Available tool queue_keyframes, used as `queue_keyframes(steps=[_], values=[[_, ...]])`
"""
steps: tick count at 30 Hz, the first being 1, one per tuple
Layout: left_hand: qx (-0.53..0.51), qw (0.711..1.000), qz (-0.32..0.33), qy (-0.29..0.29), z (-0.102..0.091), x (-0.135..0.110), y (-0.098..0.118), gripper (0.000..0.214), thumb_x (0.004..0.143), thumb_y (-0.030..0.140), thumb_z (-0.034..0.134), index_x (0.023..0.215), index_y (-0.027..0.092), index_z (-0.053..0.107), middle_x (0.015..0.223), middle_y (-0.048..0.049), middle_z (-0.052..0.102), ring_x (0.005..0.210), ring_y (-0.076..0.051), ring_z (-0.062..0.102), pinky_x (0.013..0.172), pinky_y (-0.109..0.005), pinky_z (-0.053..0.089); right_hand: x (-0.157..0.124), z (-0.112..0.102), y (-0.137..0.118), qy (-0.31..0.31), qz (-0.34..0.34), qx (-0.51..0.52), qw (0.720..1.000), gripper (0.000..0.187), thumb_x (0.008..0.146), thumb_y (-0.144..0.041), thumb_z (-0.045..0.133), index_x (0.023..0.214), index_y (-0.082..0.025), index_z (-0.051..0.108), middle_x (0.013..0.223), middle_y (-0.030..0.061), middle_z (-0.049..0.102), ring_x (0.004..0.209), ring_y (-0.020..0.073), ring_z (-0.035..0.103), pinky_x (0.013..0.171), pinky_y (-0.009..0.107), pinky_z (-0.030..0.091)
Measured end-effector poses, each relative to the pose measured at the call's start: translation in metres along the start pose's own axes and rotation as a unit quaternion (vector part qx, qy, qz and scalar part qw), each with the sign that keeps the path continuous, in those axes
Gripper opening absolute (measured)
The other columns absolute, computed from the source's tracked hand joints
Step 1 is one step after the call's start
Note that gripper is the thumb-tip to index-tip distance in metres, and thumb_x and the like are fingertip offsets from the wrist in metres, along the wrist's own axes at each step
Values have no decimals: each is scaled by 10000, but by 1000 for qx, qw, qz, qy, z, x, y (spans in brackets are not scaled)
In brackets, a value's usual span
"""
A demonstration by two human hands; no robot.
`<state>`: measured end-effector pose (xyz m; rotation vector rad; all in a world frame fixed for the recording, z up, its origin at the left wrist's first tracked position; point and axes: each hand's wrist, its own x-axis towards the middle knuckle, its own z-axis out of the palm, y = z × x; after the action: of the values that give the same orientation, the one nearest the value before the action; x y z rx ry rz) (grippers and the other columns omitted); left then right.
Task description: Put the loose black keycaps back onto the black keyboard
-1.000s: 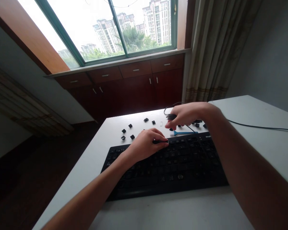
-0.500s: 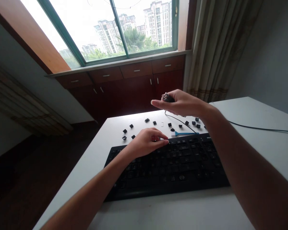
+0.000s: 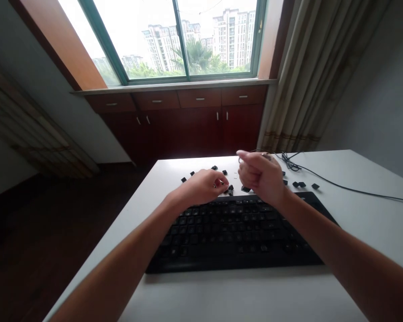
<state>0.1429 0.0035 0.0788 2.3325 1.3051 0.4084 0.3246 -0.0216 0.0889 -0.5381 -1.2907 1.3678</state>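
A black keyboard [image 3: 218, 259] lies on the white table. My left hand [image 3: 206, 184] is curled in a pinch just behind its back edge. At its fingertips are small black keycaps [image 3: 230, 189], one of which seems to be between thumb and finger. My right hand [image 3: 260, 173] is closed in a fist above the keyboard's back edge. It grips what looks like a wire keycap puller [image 3: 267, 156], mostly hidden by the fingers, with a bit of metal showing on top.
Several loose keycaps [image 3: 301, 184] lie behind the keyboard on the white table [image 3: 221, 290]. A black cable [image 3: 349, 185] coils at the back and runs right. Beyond stand a dark red cabinet [image 3: 181, 129] under a window and a curtain [image 3: 295, 89] at right.
My right hand has come lower and turned into a fist, hiding most of the puller. My left hand has moved back off the keyboard edge to the keycaps. The blue brush is now out of sight.
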Motion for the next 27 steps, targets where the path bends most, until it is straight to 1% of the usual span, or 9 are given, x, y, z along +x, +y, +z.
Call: queue_keyframes(steps=[2, 5, 7, 11, 14, 19, 22, 24, 27], values=[[11, 1000, 1, 7, -8, -2, 1, 262, 866, 400, 606, 964, 239, 787, 873, -31, 758, 734, -181, 666, 614, -257, 454, -6, -4, 3, 22, -5, -3, 1000, 566, 863, -381, 623, 441, -225, 280, 387, -80, 253, 345, 64, 223, 371, 252, 169], [25, 999, -6, 22, -22, -4, 1, 288, 874, 414, 588, 989, 235, 782, 912, -36, 763, 766, -190, 681, 646, -264, 478, -11, -10, 18, 33, 31, -106, 993, 582, 874, -425, 631, 406, -216, 354, 376, -58, 308, 354, 74, 274, 390, 264, 210], [36, 999, -24, 31, -32, -5, -1, 308, 878, 439, 580, 1004, 239, 778, 934, -31, 767, 748, -183, 686, 620, -256, 480, -13, -11, 25, 40, 38, -122, 991, 587, 886, -416, 628, 405, -215, 359, 375, -55, 310, 358, 77, 282, 397, 269, 217], [77, 994, -66, 46, -50, -5, -9, 314, 884, 469, 573, 1023, 277, 778, 1014, -8, 770, 809, -186, 700, 637, -241, 494, -13, -6, 23, 44, 8, -114, 992, 576, 901, -413, 625, 443, -215, 336, 406, -71, 270, 371, 73, 245, 401, 268, 186], [109, 988, -91, 56, -57, -5, -22, 311, 883, 469, 572, 1014, 279, 780, 1038, -15, 768, 850, -207, 702, 678, -255, 508, -13, -2, 21, 36, 11, -184, 982, 584, 925, -467, 571, 471, -225, 296, 435, -68, 267, 393, 79, 249, 412, 268, 209], [130, 983, -122, 40, -59, -4, -49, 297, 868, 414, 599, 1049, 255, 772, 1061, -49, 766, 899, -224, 704, 769, -275, 529, 8, -10, 29, 34, 39, -346, 937, 529, 952, -564, 485, 570, -228, 343, 485, -66, 332, 423, 91, 305, 431, 260, 267], [142, 979, -143, 12, -61, -6, -62, 329, 829, 382, 655, 1107, 239, 756, 1115, -72, 754, 937, -234, 705, 803, -280, 529, 35, -19, 29, 21, 45, -429, 902, 433, 931, -578, 528, 702, -211, 529, 559, -51, 467, 485, 108, 405, 481, 254, 325], [149, 975, -162, -10, -66, -10, -69, 373, 795, 375, 692, 1136, 234, 747, 1151, -87, 742, 952, -252, 704, 793, -291, 532, 50, -23, 28, -3, 64, -488, 870, 338, 908, -526, 592, 835, -200, 645, 641, -18, 584, 564, 134, 506, 537, 261, 375], [153, 970, -186, -31, -74, -18, -76, 456, 762, 391, 722, 1195, 248, 722, 1207, -92, 723, 997, -277, 696, 777, -301, 532, 66, -27, 33, -36, 101, -566, 817, 225, 879, -405, 667, 849, -184, 695, 731, 28, 672, 684, 173, 597, 639, 284, 430]])
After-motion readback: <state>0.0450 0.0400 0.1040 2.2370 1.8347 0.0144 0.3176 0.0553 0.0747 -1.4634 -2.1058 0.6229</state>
